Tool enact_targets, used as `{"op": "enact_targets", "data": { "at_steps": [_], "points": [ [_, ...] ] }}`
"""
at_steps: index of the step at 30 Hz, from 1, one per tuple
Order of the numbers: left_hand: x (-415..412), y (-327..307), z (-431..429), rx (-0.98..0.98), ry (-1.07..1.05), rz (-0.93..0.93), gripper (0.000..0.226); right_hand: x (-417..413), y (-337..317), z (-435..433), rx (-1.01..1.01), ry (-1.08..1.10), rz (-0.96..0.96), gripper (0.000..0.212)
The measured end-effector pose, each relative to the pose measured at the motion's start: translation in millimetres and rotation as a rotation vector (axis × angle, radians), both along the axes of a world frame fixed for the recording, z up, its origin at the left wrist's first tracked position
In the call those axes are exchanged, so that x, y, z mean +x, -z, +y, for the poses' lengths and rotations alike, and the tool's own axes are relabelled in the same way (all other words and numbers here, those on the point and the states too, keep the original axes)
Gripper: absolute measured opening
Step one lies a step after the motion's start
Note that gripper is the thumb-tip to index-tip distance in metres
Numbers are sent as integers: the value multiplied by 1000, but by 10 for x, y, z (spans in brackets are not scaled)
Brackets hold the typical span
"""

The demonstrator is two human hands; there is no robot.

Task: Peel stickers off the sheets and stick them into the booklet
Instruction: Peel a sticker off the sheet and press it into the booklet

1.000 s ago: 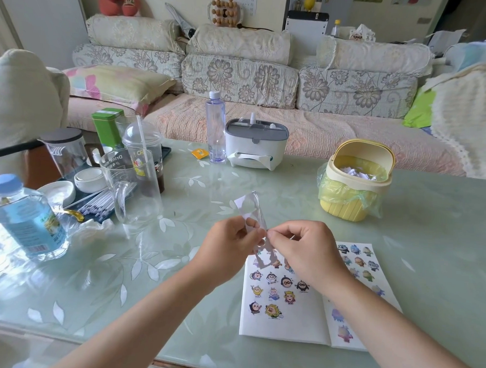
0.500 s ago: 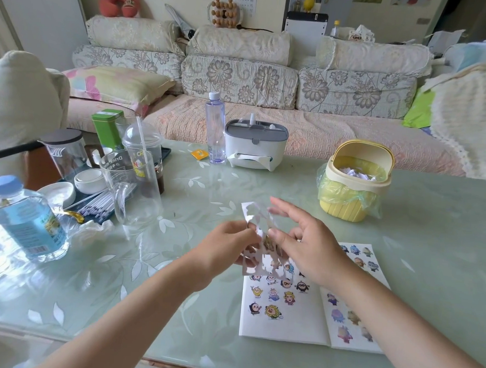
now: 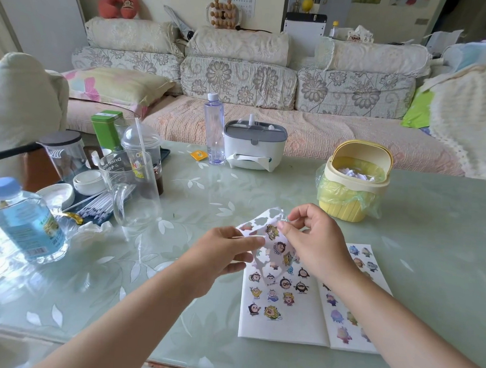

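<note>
Head view puts the sticker sheet (image 3: 264, 239) in the air just above the far left corner of the open booklet (image 3: 286, 331), which lies flat by the near edge of the table (image 3: 426, 259). We hold the sheet with both hands. The left hand (image 3: 223, 254) pinches its left edge, and the right hand (image 3: 317, 241) pinches its upper right side beside a yellow-haired sticker — whether that sticker is already lifted, we cannot tell. The sheet is curled and full of cut-out holes. Its long axis runs from the far end down toward the booklet's left page, which sits directly beneath the grip. We judge the right hand better placed to carry a sticker down, since bare paper lies low on that page. Outward — a yellow bin (image 3: 354, 187) stands toward the table's far right, lid up, lined with a green bag and holding white paper scraps. Left of the hands a glass mug (image 3: 131, 191) looks empty, and behind it a domed cup (image 3: 143, 153) holds a dark drink.
</note>
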State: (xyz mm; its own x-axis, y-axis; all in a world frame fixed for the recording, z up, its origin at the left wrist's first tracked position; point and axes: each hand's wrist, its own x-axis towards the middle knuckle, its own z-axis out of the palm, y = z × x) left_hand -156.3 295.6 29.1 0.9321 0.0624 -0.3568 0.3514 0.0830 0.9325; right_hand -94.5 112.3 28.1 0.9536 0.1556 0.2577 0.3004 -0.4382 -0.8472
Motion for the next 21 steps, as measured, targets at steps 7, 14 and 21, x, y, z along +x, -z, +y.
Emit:
{"op": "enact_targets", "data": {
  "at_steps": [7, 14, 21],
  "points": [
    [2, 25, -116, -133, -46, -3, 6, -103, -14, 8, -233, 28, -328, 7],
    [1, 6, -102, -102, -29, -87, 11, -156, -2, 18, -351, -127, -584, 12],
    [4, 24, -83, 43, -32, -185, 17, -151, 7, 39, -346, -118, -497, 7]
  ]
}}
